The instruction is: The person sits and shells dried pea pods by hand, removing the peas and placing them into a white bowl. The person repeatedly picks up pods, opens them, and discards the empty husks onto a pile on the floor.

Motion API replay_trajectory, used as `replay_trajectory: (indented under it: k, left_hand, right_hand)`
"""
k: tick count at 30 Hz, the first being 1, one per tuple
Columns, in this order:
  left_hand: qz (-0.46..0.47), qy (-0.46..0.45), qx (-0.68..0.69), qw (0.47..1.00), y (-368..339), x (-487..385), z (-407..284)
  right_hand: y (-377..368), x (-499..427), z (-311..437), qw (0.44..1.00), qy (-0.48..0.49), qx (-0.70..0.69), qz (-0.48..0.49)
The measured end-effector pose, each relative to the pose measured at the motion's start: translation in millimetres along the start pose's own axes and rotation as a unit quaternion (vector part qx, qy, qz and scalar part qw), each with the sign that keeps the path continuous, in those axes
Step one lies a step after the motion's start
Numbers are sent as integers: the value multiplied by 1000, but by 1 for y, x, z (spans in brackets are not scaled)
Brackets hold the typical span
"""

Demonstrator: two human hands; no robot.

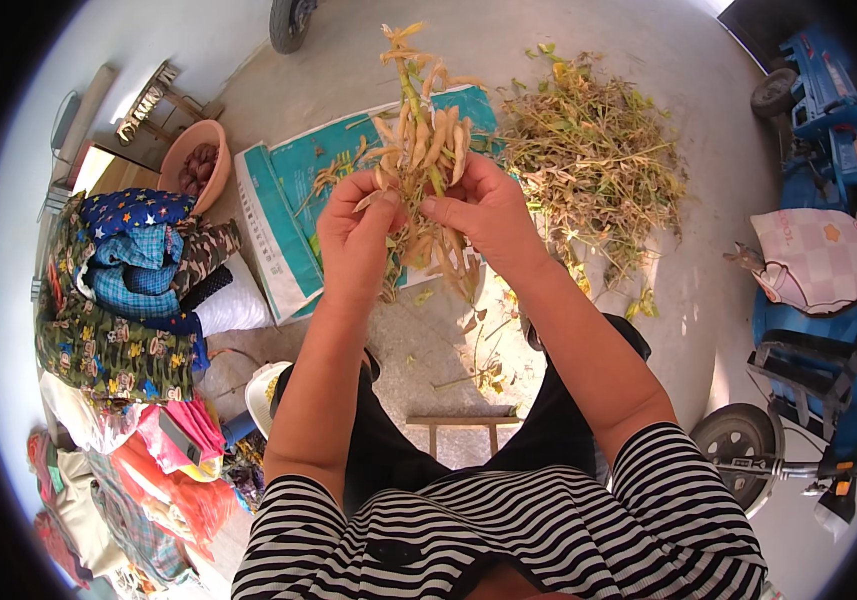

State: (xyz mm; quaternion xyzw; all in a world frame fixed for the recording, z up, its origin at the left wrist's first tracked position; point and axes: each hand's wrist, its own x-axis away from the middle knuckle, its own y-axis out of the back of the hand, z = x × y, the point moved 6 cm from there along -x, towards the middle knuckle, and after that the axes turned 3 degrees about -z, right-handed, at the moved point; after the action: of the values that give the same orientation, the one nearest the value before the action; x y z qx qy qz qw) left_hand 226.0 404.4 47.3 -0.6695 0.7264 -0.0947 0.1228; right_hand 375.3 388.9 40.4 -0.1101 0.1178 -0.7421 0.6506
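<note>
In front of me I hold up a dried soybean stalk (413,94) hung with tan pods. My right hand (484,214) pinches its stem between thumb and fingers, below a thick cluster of pods (439,139). On the stalk's other side my left hand (361,229) has its thumb and fingers closed on a soybean pod (368,201); whether that pod is still attached is hidden. More pods and withered leaves (458,270) hang beneath both hands. Under the stalk, a teal and white woven sack (289,202) lies flat on the floor, with some loose pods (331,180) on it.
A heap of dried bean plants (593,157) lies right of the sack. Leftward are a pink basin (222,169) of reddish bulbs or roots, piled clothes (135,277) and a white container (259,394). A blue three-wheeler (833,352) stands at right. Leaf scraps (492,375) litter the concrete floor.
</note>
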Motion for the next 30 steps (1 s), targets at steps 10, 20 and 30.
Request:
replay_trajectory:
  k: [10, 20, 30]
  left_hand:
    - [-49, -323, -278, 903, 10, 1, -50]
    - [49, -376, -543, 750, -19, 5, -33]
    - [120, -42, -401, 907, -2, 2, 14]
  right_hand:
    - [2, 0, -3, 969, 35, 240, -43]
    - [-12, 5, -7, 910, 62, 409, -33]
    - [7, -2, 2, 912, 63, 398, -74]
